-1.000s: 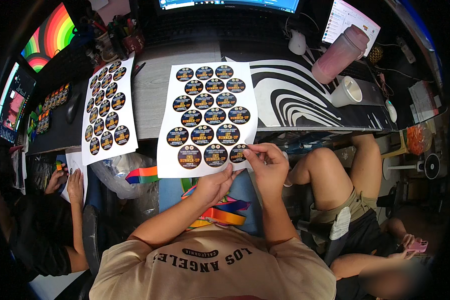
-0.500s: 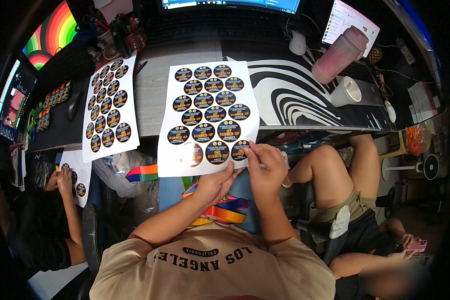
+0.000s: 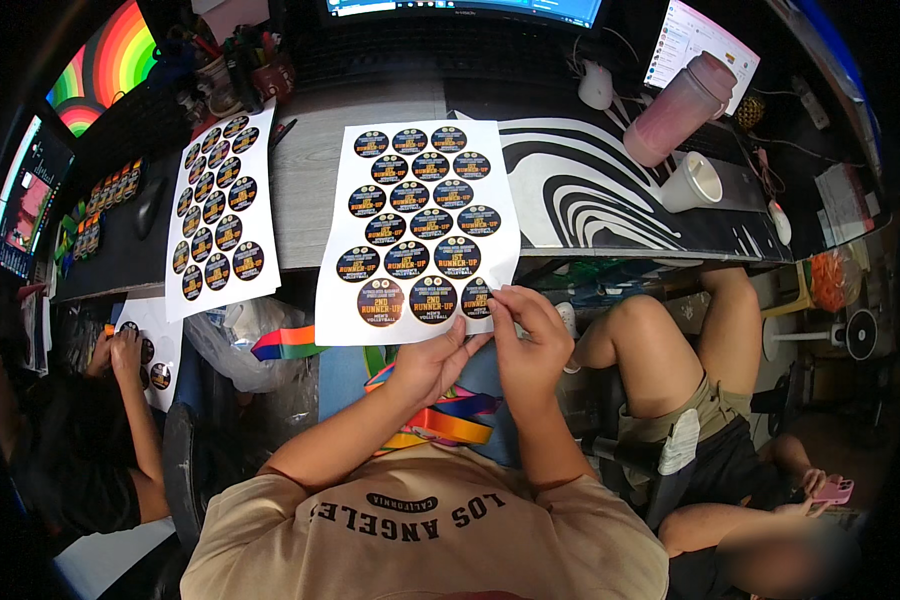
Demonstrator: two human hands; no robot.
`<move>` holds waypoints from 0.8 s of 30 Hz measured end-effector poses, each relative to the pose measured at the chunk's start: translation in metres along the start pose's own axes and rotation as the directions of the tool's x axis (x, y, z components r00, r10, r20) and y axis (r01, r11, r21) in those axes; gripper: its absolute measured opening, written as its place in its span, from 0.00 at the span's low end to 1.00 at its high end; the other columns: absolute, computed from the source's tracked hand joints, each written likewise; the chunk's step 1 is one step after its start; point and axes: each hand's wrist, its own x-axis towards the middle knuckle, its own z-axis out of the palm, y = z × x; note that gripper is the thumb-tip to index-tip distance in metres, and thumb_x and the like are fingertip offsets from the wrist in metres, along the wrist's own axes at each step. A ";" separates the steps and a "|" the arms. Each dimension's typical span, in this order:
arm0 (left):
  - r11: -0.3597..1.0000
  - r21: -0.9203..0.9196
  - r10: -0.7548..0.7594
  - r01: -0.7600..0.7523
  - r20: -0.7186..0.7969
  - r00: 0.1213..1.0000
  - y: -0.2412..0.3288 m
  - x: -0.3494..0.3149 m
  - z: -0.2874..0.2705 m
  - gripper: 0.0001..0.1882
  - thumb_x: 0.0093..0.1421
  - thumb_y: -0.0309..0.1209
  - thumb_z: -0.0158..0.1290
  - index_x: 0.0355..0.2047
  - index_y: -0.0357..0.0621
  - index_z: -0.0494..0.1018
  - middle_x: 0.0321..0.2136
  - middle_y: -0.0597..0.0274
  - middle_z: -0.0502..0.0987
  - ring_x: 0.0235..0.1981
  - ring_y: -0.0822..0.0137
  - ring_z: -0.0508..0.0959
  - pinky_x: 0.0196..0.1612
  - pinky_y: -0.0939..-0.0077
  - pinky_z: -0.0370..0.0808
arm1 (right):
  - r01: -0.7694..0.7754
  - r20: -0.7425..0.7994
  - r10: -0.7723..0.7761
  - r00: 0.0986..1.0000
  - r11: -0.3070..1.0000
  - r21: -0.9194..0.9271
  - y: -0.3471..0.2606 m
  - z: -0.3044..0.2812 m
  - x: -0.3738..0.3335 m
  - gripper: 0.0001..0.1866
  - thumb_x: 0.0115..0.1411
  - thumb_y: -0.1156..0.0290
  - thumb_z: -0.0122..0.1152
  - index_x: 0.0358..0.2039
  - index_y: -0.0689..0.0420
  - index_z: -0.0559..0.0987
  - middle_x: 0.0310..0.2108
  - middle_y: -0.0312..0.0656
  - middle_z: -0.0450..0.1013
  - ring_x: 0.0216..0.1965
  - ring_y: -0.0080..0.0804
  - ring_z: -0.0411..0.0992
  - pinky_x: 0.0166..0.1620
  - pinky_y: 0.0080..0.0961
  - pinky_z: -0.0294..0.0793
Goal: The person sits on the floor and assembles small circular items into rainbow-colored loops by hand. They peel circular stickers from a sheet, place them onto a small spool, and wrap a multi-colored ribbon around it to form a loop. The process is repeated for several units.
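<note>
A white sheet of round black stickers (image 3: 430, 228) with gold and white print lies partly on the desk and reaches over its front edge toward me. My left hand (image 3: 436, 362) holds the sheet's lower edge, thumb on top and fingers beneath. At the lower right corner, thumb and fingertips of my right hand (image 3: 532, 335) pinch the sheet at the rim of the last sticker; whether that sticker is lifted, I cannot tell. Below the sheet, a heap of rainbow-coloured ribbons (image 3: 450, 425) rests on my lap, one striped end (image 3: 288, 342) sticking out to the left.
Another sticker sheet (image 3: 220, 220) lies to the left. A pink bottle (image 3: 680, 108) and a white cup (image 3: 694, 184) stand at the right, near a striped black-and-white mat (image 3: 570, 185). At far left a co-worker's hands (image 3: 120, 352) handle a sticker sheet; a seated person holds a pink phone (image 3: 834, 491) at right.
The sheet has shifted and tilted slightly, and the glare on its lower left sticker is gone. Both my hands keep their grip, almost in place.
</note>
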 end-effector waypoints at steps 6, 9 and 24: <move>0.998 -0.058 0.042 -0.038 0.072 0.997 0.002 0.004 -0.005 0.29 0.68 0.45 0.41 0.63 0.44 0.53 0.60 0.53 0.63 0.62 0.57 0.64 0.64 0.55 0.62 | -0.143 0.046 0.138 0.989 0.982 0.123 0.002 0.000 -0.003 0.06 0.54 0.84 0.63 0.35 0.67 0.80 0.41 0.45 0.77 0.37 0.24 0.76 0.40 0.19 0.77; 0.998 -0.049 0.051 -0.049 0.049 0.998 0.006 0.008 -0.003 0.36 0.65 0.56 0.37 0.64 0.45 0.51 0.61 0.53 0.62 0.62 0.56 0.64 0.63 0.53 0.63 | -0.197 0.083 0.185 0.979 0.965 0.175 0.002 -0.003 -0.005 0.05 0.54 0.82 0.63 0.33 0.66 0.80 0.44 0.47 0.77 0.37 0.24 0.77 0.37 0.19 0.77; 0.994 0.078 0.085 -0.080 -0.063 0.994 0.048 -0.002 0.035 0.21 0.70 0.34 0.43 0.60 0.41 0.59 0.55 0.55 0.70 0.56 0.61 0.70 0.59 0.58 0.69 | -0.074 0.018 0.092 0.996 0.654 0.753 -0.004 -0.091 0.011 0.07 0.57 0.77 0.62 0.30 0.64 0.72 0.64 0.64 0.54 0.54 0.55 0.70 0.46 0.42 0.80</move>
